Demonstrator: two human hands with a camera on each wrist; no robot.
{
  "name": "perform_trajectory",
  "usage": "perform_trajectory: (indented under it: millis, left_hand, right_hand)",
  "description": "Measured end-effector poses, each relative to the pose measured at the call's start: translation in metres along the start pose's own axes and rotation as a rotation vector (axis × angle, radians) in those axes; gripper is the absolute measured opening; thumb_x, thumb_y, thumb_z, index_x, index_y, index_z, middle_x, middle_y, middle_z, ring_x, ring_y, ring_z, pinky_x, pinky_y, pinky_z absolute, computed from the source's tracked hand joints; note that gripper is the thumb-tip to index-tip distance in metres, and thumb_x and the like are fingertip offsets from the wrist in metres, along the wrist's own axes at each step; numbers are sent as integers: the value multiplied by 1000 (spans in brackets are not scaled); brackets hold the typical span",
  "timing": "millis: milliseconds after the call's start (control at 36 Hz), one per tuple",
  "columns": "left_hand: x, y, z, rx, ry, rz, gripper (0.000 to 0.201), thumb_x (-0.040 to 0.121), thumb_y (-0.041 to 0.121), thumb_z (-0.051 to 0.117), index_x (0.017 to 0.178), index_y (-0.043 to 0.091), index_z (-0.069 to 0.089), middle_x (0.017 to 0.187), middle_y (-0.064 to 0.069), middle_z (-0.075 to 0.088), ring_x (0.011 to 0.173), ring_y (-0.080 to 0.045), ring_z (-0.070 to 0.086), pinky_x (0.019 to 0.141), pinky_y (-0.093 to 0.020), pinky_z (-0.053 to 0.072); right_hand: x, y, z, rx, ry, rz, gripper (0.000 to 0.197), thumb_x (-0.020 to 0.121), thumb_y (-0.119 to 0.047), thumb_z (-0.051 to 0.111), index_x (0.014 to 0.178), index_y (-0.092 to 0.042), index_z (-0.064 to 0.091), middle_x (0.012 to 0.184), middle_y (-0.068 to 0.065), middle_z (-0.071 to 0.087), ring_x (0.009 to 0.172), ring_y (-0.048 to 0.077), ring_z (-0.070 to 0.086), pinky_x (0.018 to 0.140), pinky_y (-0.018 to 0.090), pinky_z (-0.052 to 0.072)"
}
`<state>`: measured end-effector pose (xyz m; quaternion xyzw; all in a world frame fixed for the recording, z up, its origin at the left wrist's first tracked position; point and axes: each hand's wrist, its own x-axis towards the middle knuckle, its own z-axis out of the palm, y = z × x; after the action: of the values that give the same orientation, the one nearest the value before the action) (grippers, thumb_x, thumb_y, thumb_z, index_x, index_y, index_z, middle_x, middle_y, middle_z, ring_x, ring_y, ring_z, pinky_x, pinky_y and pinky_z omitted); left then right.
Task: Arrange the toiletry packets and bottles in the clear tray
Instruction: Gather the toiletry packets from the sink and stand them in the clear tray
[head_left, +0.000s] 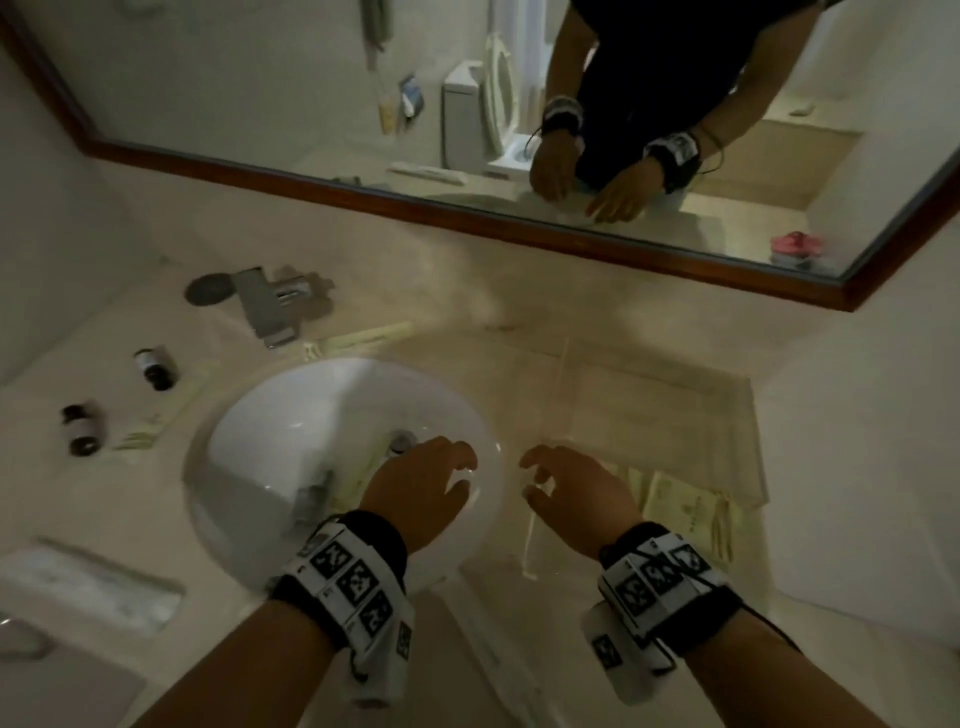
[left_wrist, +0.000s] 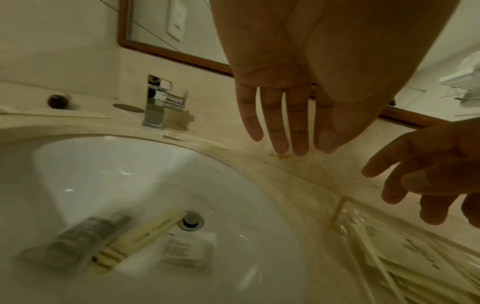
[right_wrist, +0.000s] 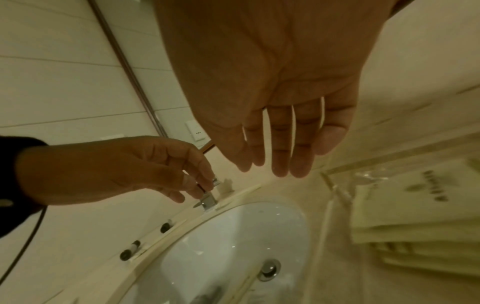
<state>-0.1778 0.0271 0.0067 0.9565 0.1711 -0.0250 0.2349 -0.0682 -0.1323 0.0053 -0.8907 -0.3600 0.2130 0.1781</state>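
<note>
Both hands hover palm-down and empty at the frame's lower middle: the left hand (head_left: 421, 486) over the white sink (head_left: 249, 415), the right hand (head_left: 571, 491) at the near-left corner of the clear tray (head_left: 748, 415), fingers loosely spread on each. Cream packets (head_left: 691, 512) lie in the tray's lower right part. Two small dark bottles (head_left: 156, 368) lie on the counter at the left edge. The left-wrist view shows what the head view blurs — a grey tube (left_wrist: 78, 236), a long cream packet (left_wrist: 140, 236) and a square sachet (left_wrist: 185, 250) lying in the basin beside the drain.
</note>
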Motion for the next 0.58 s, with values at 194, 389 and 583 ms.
perform_trajectory:
  millis: [194,389,583]
  left_hand:
    - [-24,-46,-18,-53,8,-117,24,93,28,50,116,23,56,121,5,58,109,-16,57,91,-24,43]
    - [-40,-103,-35,-56,14,-158,23,94,30,47,116,26,54,118,7,57,108,-14,55,85,-20,38]
    - [-58,-170,-63,-162,-52,-216,25,94,24,48,115,20,58,112,0,60,104,-18,58,88,-29,46]
  right_hand:
    - [12,-44,17,-28,-59,-52,29,92,-36,48,121,-34,49,111,-8,58,100,12,56,82,26,45]
    - [35,-96,37,-79,-121,-60,29,92,-36,47,121,-33,49,112,-6,59,100,15,57,83,27,47]
    - [59,-164,68,-114,-186,-27,30,94,-36,45,124,-31,49,117,-5,58,103,18,56,84,30,46]
